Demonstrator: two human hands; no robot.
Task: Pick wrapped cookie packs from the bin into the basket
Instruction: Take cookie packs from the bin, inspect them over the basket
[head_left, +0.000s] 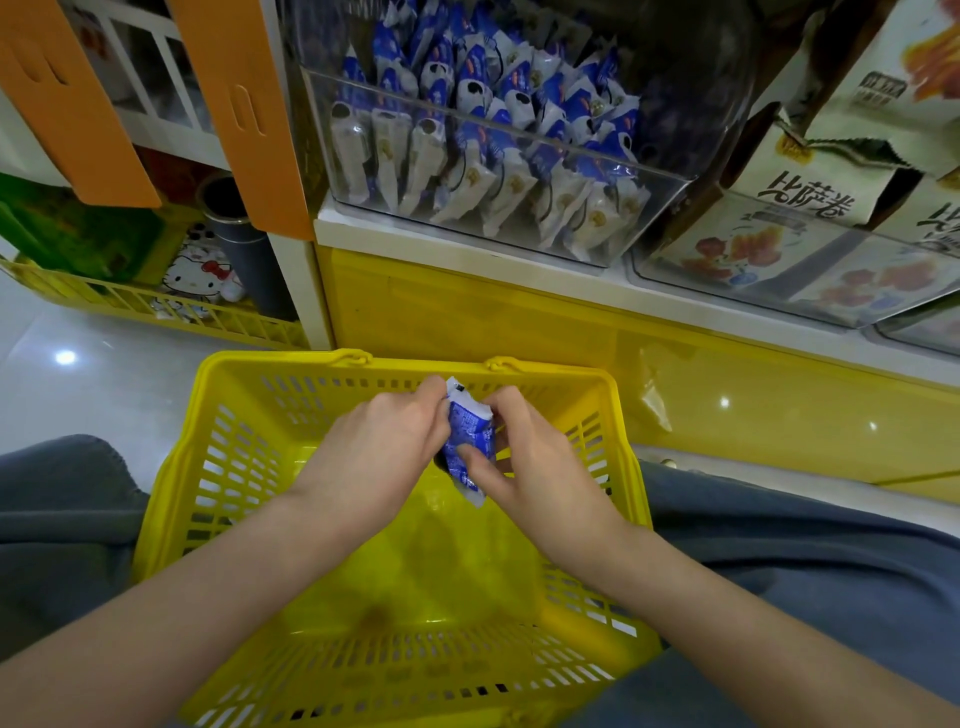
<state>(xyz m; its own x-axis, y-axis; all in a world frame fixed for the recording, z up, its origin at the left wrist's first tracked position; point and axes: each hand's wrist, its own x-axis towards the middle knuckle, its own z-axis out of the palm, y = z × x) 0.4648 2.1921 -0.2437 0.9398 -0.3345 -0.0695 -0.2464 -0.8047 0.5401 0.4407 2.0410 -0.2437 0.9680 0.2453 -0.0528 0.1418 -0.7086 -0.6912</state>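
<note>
A blue and white wrapped cookie pack (470, 436) is held upright between both hands over the far half of the yellow basket (171, 499). My left hand (389, 447) grips its left edge, and my right hand (524, 462) pinches its right side and lower end. The basket sits on the floor between my knees, and its floor shows no packs. Up on the white shelf, a clear plastic bin (670, 179) holds several more blue and white cookie packs (483, 119).
Another clear bin (769, 299) with cream snack boxes (810, 182) stands to the right of the cookie bin. A yellow cabinet front (467, 322) rises just behind the basket. At the left are orange panels (244, 114) and a low yellow rack (135, 301) of goods.
</note>
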